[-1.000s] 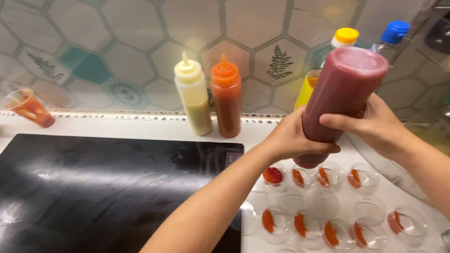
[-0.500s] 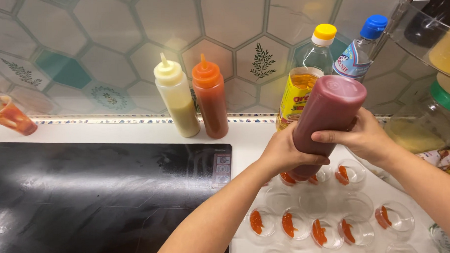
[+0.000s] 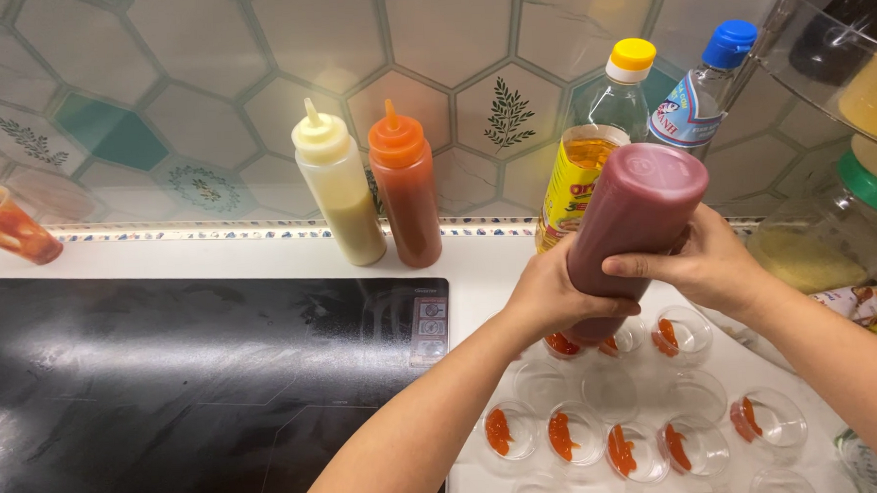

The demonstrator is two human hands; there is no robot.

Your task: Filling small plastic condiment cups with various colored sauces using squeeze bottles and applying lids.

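Both my hands grip a dark red squeeze bottle [image 3: 632, 220] turned upside down, its nozzle hidden behind my fingers. My left hand [image 3: 547, 296] wraps its lower part and my right hand [image 3: 706, 261] holds it from the right. Under the bottle lie several small clear plastic cups [image 3: 610, 430] on the white counter [image 3: 478, 265]. Most of them hold a streak of red sauce; a few in the middle row look empty. The bottle tip hangs over the back row of cups.
A black induction hob [image 3: 191, 381] fills the left. Against the tiled wall stand a pale yellow squeeze bottle [image 3: 337, 192] and an orange one [image 3: 404, 189]. An oil bottle with a yellow cap [image 3: 600, 134], a blue-capped bottle [image 3: 703, 91] and a clear shelf stand right. A cup of red sauce [image 3: 10, 227] sits far left.
The view has shifted so everything sits lower right. My hands and the upturned red bottle stay over the back row of cups, with the grip unchanged.
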